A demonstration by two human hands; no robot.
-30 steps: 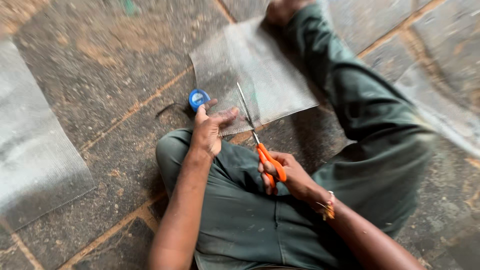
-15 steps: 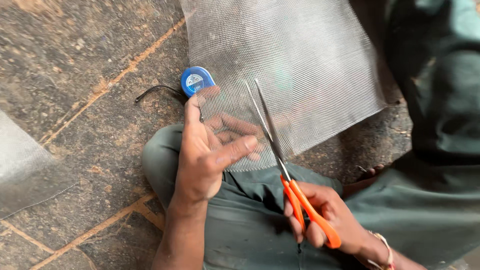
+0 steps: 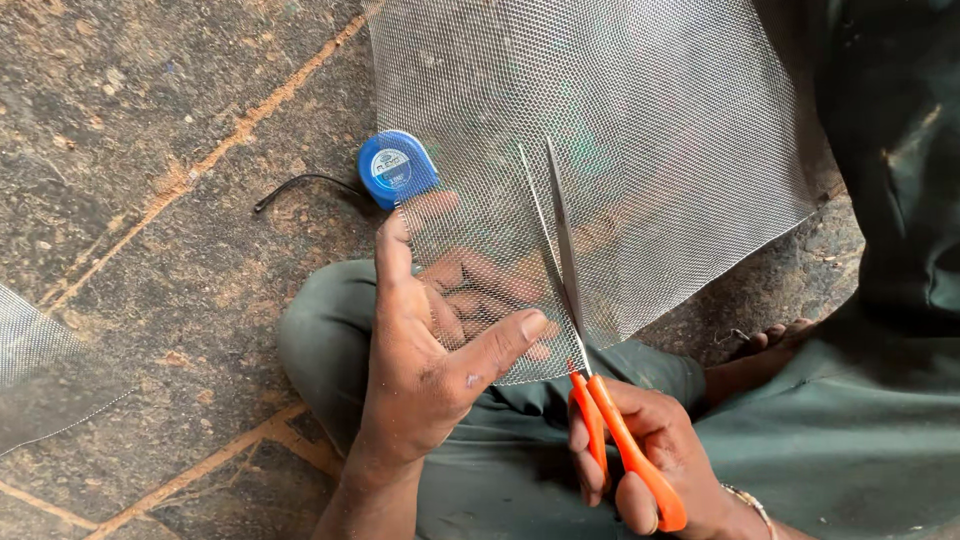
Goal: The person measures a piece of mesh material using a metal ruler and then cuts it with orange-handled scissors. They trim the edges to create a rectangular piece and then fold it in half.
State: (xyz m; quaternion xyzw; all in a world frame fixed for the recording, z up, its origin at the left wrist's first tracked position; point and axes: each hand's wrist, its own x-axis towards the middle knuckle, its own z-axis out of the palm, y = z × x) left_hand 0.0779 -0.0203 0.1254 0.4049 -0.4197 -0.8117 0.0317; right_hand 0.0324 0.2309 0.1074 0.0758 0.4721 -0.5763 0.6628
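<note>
A sheet of fine wire mesh (image 3: 640,130) lies over my lap and the stone floor. My left hand (image 3: 430,340) grips its near edge, thumb on top and fingers underneath, seen through the mesh. My right hand (image 3: 650,450) holds orange-handled scissors (image 3: 600,400); the long steel blades are slightly apart and run up into the mesh from its near edge. A blue round tape measure (image 3: 396,168) sits on the floor just beyond my left fingertips, its edge tucked under the mesh.
Another piece of mesh (image 3: 40,370) lies at the left edge on the stone floor (image 3: 150,200). A thin black cord (image 3: 300,185) trails from the tape measure. My legs in green trousers (image 3: 860,300) are folded, a bare foot (image 3: 760,350) showing at right.
The view has closed in on the mesh. My left hand has moved from the floor near the tape measure to gripping the mesh edge, and the scissors' blades have advanced into the sheet.
</note>
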